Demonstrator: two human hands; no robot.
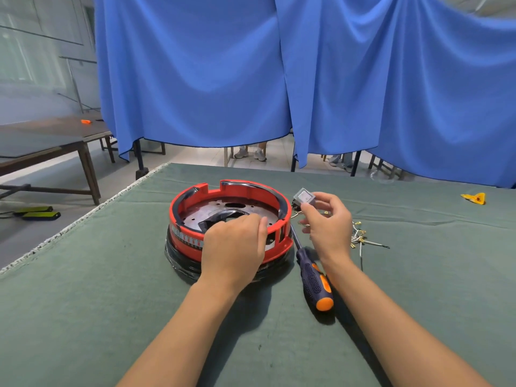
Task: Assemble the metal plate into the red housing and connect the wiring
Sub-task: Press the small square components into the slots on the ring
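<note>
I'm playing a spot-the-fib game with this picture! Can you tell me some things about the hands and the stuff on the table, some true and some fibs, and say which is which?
1. The right hand holds a small grey switch. True.
2. The screwdriver is in the left hand. False: it lies on the green cloth, between the arms.
3. The metal plate sits inside the red housing. True.
4. The curtain behind is yellow. False: it is blue.
</note>
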